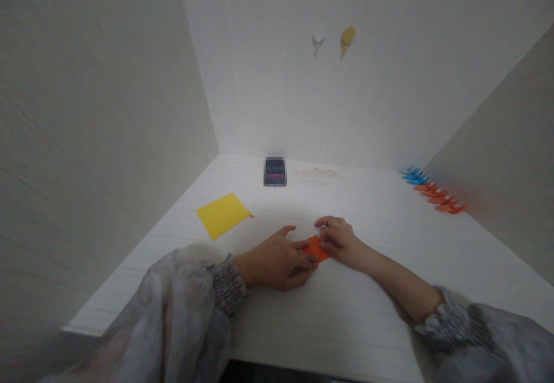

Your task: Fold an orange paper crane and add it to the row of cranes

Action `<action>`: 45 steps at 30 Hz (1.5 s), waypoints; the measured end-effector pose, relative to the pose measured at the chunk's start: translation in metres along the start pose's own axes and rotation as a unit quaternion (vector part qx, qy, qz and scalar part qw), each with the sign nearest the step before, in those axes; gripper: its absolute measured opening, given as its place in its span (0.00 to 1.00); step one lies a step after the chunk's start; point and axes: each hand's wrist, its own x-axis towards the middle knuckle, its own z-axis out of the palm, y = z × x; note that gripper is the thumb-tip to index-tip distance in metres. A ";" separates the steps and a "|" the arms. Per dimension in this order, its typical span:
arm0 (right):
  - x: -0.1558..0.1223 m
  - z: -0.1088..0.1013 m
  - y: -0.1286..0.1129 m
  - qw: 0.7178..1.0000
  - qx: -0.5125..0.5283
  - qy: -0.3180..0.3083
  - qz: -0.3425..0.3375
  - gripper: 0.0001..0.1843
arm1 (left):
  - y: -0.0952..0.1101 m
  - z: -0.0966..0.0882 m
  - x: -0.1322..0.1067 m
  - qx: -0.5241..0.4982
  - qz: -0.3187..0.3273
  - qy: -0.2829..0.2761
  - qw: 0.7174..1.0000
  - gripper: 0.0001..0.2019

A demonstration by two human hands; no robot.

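A small piece of folded orange paper (315, 248) lies on the white table between my two hands. My left hand (281, 260) holds its left side down with the fingertips, the thumb stretched out apart from it. With bent fingers, my right hand (338, 240) grips the right edge of the paper. Part of the orange paper is hidden under the fingers of both hands. To the left, beyond my left hand, is a flat yellow sheet of paper (223, 216), with a tiny orange scrap (251, 216) at its right corner.
Along the right wall stands a row of folded paper figures, blue ones (414, 175) behind orange ones (441, 198). A dark, blurred-out object (275, 172) is at the back of the table. Two hooks, one white (319, 34) and one yellow (348, 36), are on the back wall.
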 end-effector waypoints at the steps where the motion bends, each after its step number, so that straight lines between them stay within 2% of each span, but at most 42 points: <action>1: 0.000 0.000 -0.004 1.000 -0.008 -0.001 0.010 0.05 | 0.000 0.000 0.000 0.002 -0.001 0.001 1.000 0.11; 5: 0.001 -0.001 -0.013 0.999 -0.038 -0.007 0.038 0.05 | 0.000 0.001 0.001 0.009 -0.003 0.005 1.000 0.11; 10: 0.001 0.002 -0.013 0.997 -0.049 -0.016 0.057 0.05 | 0.000 0.000 0.000 0.021 -0.004 -0.001 1.000 0.11; 18: 0.001 0.008 -0.009 0.992 -0.039 0.021 0.115 0.04 | 0.000 0.000 0.001 0.015 0.003 0.003 1.000 0.09; 25: -0.002 0.008 0.004 0.999 0.003 0.040 0.034 0.04 | 0.000 -0.001 0.000 0.012 0.002 -0.003 1.000 0.09; 28: -0.003 0.008 0.004 0.999 0.000 0.046 0.030 0.07 | -0.001 -0.001 0.000 0.013 -0.002 -0.002 1.000 0.09; 33: -0.002 0.007 -0.005 0.997 -0.029 0.037 0.067 0.14 | -0.001 0.000 0.001 0.013 -0.009 0.002 1.000 0.10; 39: 0.005 0.005 -0.017 0.990 -0.053 0.003 0.131 0.13 | 0.001 -0.001 0.002 0.015 -0.005 -0.001 1.000 0.11; 45: 0.010 0.003 -0.026 0.984 -0.068 -0.022 0.161 0.12 | 0.002 0.000 0.002 0.022 0.005 -0.003 1.000 0.11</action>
